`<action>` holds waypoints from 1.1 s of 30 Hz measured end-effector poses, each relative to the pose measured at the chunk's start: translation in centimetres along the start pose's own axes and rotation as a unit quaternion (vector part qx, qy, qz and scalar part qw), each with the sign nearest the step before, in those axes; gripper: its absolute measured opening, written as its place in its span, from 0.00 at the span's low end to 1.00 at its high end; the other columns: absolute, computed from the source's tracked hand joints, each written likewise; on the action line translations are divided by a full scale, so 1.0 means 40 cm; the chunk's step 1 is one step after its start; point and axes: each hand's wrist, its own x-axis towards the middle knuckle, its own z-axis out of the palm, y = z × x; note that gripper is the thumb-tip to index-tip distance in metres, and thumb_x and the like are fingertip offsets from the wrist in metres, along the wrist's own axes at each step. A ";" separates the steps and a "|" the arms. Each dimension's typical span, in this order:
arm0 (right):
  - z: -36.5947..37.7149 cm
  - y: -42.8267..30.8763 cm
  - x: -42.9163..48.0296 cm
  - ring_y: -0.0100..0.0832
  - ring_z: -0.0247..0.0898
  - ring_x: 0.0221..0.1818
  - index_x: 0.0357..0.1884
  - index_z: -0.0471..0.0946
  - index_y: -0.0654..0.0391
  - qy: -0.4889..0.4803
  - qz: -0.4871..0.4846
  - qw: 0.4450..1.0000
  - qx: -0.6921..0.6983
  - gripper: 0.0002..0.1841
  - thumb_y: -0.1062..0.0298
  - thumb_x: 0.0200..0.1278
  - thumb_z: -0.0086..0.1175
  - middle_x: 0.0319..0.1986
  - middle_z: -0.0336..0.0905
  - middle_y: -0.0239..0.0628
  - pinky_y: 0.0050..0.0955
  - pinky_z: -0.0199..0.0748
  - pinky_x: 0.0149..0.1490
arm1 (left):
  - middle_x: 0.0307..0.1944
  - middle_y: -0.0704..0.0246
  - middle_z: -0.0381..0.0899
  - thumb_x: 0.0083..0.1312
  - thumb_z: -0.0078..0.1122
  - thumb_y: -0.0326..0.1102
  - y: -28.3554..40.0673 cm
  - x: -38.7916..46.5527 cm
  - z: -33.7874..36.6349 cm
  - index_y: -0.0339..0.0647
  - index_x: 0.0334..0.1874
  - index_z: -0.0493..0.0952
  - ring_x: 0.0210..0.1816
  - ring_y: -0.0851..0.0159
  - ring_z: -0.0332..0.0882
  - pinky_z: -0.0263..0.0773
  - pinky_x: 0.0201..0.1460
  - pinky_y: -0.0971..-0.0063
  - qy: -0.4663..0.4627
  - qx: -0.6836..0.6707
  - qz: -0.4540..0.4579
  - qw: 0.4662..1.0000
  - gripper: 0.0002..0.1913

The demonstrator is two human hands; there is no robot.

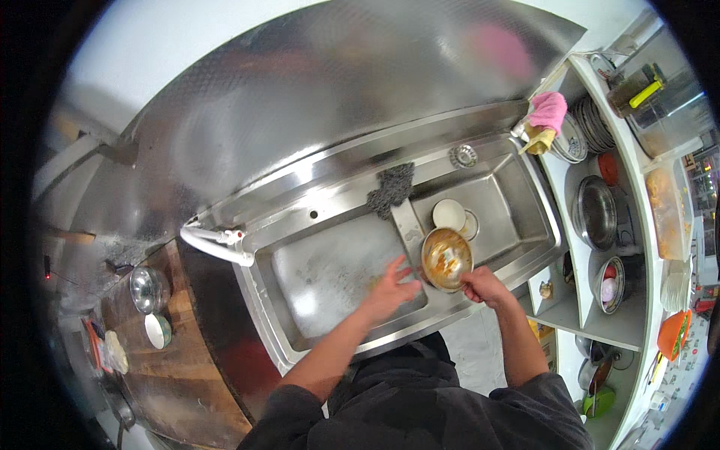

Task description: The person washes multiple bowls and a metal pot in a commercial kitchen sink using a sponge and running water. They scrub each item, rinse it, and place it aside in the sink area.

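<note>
A metal bowl (439, 253) with orange-brown food residue inside is tilted above the sink divider (409, 222) and the right basin's near-left corner. My right hand (486, 287) grips its right-hand rim. To the left of the bowl, my left hand (394, 289) hovers over the left basin's edge with its fingers apart, apparently empty. Below it, whitish suds (337, 270) fill much of the left basin. Behind the bowl, a small white dish (449, 214) lies in the right basin, partly over another round dish (470, 225).
A dark grey scrubbing cloth (394, 185) drapes over the divider's back end. On the sink's left rim stands a white tap (216, 242). A metal strainer (463, 156) sits at the back. Pink and yellow cloths (547, 112) hang beside the right-hand shelves (568, 214). A wooden counter (174, 360) lies left.
</note>
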 end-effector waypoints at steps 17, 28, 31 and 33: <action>-0.737 -0.333 0.572 0.56 0.70 0.64 0.71 0.66 0.58 0.337 -0.394 0.820 -0.243 0.34 0.61 0.63 0.60 0.65 0.70 0.57 0.48 0.69 0.64 | 0.70 0.56 0.61 0.73 0.57 0.38 0.114 0.507 0.390 0.45 0.75 0.53 0.68 0.50 0.69 0.79 0.59 0.49 0.035 -0.119 -0.114 0.986 0.32; -0.804 -0.343 0.664 0.58 0.81 0.43 0.69 0.69 0.52 0.378 -0.403 0.819 -0.158 0.35 0.54 0.60 0.64 0.47 0.82 0.58 0.53 0.77 0.44 | 0.68 0.55 0.65 0.72 0.55 0.36 0.110 0.678 0.432 0.49 0.79 0.45 0.63 0.50 0.74 0.81 0.56 0.49 0.036 -0.132 -0.146 0.980 0.38; -0.832 -0.358 0.614 0.53 0.81 0.44 0.61 0.76 0.51 0.348 -0.441 0.777 -0.284 0.25 0.65 0.59 0.63 0.53 0.80 0.54 0.47 0.79 0.46 | 0.68 0.57 0.65 0.73 0.54 0.37 0.116 0.699 0.441 0.48 0.76 0.49 0.64 0.50 0.73 0.80 0.58 0.48 0.027 -0.141 -0.152 0.978 0.33; -0.818 -0.383 0.568 0.52 0.81 0.45 0.54 0.79 0.53 0.332 -0.478 0.742 -0.333 0.20 0.70 0.57 0.62 0.53 0.80 0.52 0.46 0.79 0.47 | 0.68 0.58 0.63 0.73 0.52 0.38 0.119 0.707 0.446 0.47 0.72 0.54 0.64 0.49 0.71 0.78 0.61 0.47 0.030 -0.137 -0.150 0.979 0.28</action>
